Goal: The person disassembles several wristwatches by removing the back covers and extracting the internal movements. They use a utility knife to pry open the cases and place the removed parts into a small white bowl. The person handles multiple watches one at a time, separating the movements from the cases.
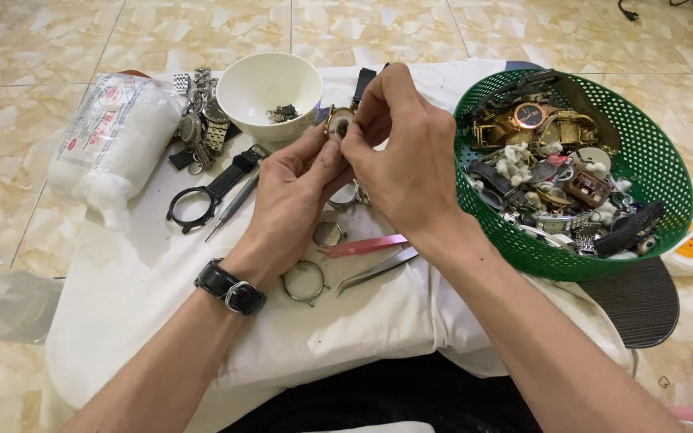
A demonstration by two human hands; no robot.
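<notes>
Watch case (338, 123), round and gold-rimmed, is pinched by my left hand (294, 200) and right hand (403, 160) above the white cloth (362, 321), near its far edge, both wrists bent inward.

Pretty tight around the middle: white bowl (269, 87) right behind, green basket (658, 172) crowding the right, tweezers (377, 268) and loose watch rings (306, 282) underneath, only the near cloth (346, 337) is open.

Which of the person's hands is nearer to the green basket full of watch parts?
Right. The right hand is just beside the green basket, close to its near rim, pinching a small round watch piece. The left hand sits farther off, on the other side.
</notes>
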